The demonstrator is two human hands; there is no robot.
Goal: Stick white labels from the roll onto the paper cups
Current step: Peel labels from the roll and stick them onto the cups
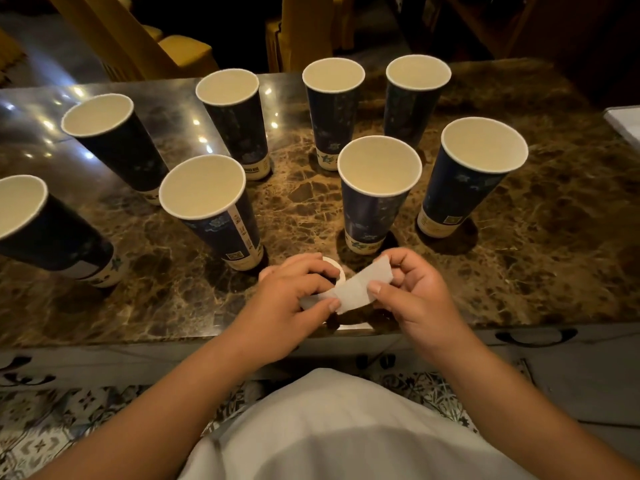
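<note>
Now at table (519, 271) near edge: left hand (287, 303) curled round roll (334, 268), thumb on strip; right hand (412, 296) pinching white label (360, 289). Eight cups (375, 188) upright behind.

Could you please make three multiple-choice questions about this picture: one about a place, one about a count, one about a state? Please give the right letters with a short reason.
1. Where is the label roll?
A. inside a cup
B. on the table's near edge, under the left hand
C. on the floor

2. How many paper cups stand on the table?
A. five
B. eight
C. ten

3. What is the right hand doing?
A. pinching a white label strip
B. resting flat on the table
C. lifting a cup

Answers:
1 B: the left hand grips the roll near the edge.
2 B: eight open cups can be counted, for example one.
3 A: thumb and fingers hold the label strip.
</note>
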